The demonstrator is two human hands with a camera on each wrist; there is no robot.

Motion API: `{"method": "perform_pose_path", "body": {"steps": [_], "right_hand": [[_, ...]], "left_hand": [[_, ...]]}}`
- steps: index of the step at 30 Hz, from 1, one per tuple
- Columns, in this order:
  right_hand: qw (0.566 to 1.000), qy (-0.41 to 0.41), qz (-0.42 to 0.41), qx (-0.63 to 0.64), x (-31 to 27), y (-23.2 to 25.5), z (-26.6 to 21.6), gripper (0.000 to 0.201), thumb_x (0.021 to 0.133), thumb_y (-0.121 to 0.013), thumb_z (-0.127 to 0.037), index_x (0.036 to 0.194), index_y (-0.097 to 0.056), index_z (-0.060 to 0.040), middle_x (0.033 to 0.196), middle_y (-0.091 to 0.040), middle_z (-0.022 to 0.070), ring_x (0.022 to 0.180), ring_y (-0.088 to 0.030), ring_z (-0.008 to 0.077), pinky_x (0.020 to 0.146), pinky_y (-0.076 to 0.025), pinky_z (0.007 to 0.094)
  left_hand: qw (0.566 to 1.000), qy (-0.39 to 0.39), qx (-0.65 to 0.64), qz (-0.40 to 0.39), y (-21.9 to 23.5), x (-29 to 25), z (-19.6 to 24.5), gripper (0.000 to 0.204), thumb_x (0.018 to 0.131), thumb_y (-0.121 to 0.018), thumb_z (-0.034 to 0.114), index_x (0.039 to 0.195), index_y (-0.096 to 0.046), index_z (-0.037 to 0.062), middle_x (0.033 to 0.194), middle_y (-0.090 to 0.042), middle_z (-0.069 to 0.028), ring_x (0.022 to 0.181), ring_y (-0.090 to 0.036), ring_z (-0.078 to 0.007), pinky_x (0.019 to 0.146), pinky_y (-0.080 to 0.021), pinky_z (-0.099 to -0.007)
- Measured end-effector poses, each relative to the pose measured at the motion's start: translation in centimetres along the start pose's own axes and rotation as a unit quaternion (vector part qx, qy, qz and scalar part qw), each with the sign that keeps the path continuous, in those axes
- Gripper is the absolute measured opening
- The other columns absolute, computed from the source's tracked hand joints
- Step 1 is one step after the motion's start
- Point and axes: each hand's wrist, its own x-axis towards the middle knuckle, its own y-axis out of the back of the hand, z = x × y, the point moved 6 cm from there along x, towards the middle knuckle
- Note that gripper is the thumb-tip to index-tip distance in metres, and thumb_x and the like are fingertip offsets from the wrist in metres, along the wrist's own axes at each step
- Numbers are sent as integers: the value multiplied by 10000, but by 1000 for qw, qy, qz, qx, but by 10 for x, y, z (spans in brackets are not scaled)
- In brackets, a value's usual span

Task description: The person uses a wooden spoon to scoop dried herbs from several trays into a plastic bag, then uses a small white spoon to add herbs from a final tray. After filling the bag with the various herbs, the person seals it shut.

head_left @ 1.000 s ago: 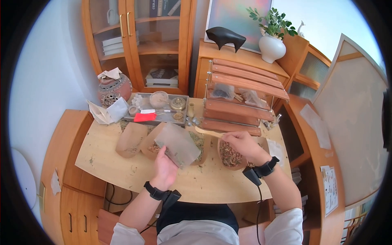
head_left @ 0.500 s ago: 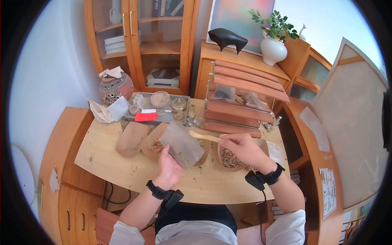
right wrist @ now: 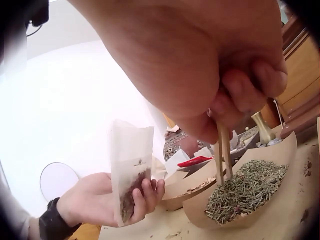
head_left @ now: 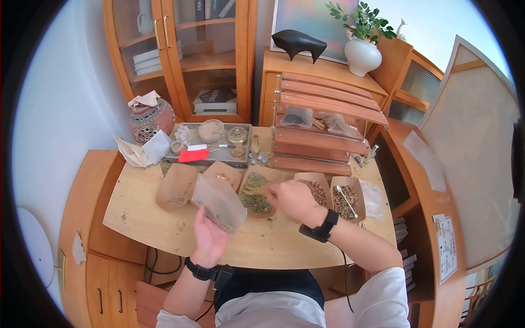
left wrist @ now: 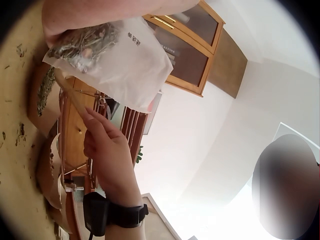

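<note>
One bag (head_left: 220, 203) is gripped low by left hand (head_left: 211, 238), apparently to support its contents; tongs (right wrist: 227, 159), tips at herbs (right wrist: 247, 190), are pinched by right hand (head_left: 298, 202).

On the near upper shelf of the glass-doored cabinet (head_left: 188, 60) at the far left, a dark book spine (head_left: 200, 9) shows pale capitals that appear to read "CERA", the rest out of view. The dark cover of the book (head_left: 216, 97) lower in that cabinet carries large pale lettering, too blurred to read. The translucent bag (left wrist: 120, 60) bears a short line of small dark characters, not legible. A white sheet (head_left: 445, 249) at the right has rows of print too small to make out.
</note>
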Motion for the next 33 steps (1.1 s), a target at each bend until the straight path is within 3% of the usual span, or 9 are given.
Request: {"method": "perform_pose_path", "body": {"steps": [7, 10, 13, 16, 19, 25, 28, 31, 33], "right_hand": [[999, -23, 13, -18, -4, 11, 18, 176, 853, -591, -234, 840, -713, -107, 732, -679, 157, 742, -677, 343, 677, -543, 454], [1000, -1, 13, 19, 1, 12, 5, 234, 867, -612, -269, 994, -744, -124, 813, -698, 157, 777, -675, 350, 721, -549, 440], [999, 20, -28, 6, -2, 1, -5, 199, 849, -586, -240, 861, -727, -100, 762, -687, 155, 782, -679, 348, 707, -543, 463], [998, -16, -32, -44, -5, 3, 7, 215, 852, -588, -264, 875, -733, -106, 780, -689, 159, 802, -678, 354, 728, -545, 463], [992, -115, -47, -4, -9, 21, 32, 213, 847, -628, -246, 929, -748, -91, 811, -695, 168, 782, -673, 359, 734, -545, 433], [975, -181, -124, 32, -18, 36, 58, 302, 883, -573, -294, 898, -739, -43, 899, -704, 169, 843, -670, 374, 759, -543, 437], [978, -158, -122, 53, -12, 23, 64, 322, 886, -582, -288, 895, -727, -1, 851, -692, 204, 808, -671, 371, 739, -534, 430], [961, -186, -142, 147, -8, 3, 75, 346, 894, -599, -279, 911, -710, 49, 760, -666, 220, 708, -648, 332, 693, -513, 405], [936, -238, -129, 227, -9, -6, 78, 314, 901, -628, -249, 929, -703, 55, 698, -645, 140, 647, -575, 202, 636, -479, 344]], "left_hand": [[1000, 0, 0, -5, 3, -1, -2, 526, 1047, -309, 400, 1487, -335, 113, 1491, -430, -72, 1375, -407, -256, 1142, -315, -437], [1000, 4, 5, -5, 0, 0, -5, 528, 1046, -310, 403, 1487, -333, 112, 1488, -433, -71, 1374, -409, -256, 1141, -315, -437], [1000, 8, 7, -3, 0, 1, -6, 530, 1045, -313, 404, 1486, -333, 109, 1485, -437, -71, 1373, -411, -255, 1140, -316, -437], [1000, 7, -10, 4, 3, 0, -4, 498, 1047, -323, 378, 1461, -376, 106, 1452, -477, -65, 1342, -445, -250, 1127, -335, -428], [1000, 7, -17, 4, 4, -1, -3, 484, 1048, -328, 364, 1450, -397, 103, 1437, -496, -62, 1326, -464, -245, 1119, -348, -421], [1000, 18, -9, 0, -1, -1, -7, 483, 1049, -334, 362, 1451, -395, 101, 1433, -499, -61, 1320, -468, -241, 1113, -356, -417], [1000, 19, -6, 2, -2, 0, -8, 482, 1049, -333, 361, 1452, -392, 102, 1433, -499, -61, 1321, -468, -242, 1112, -356, -418], [1000, 9, 7, -1, 3, 3, -8, 509, 1043, -333, 386, 1466, -367, 103, 1456, -470, -64, 1347, -439, -244, 1126, -334, -423], [1000, 3, 14, -3, 4, 3, -7, 522, 1040, -334, 397, 1472, -355, 105, 1468, -455, -65, 1360, -424, -245, 1133, -324, -426]]}}
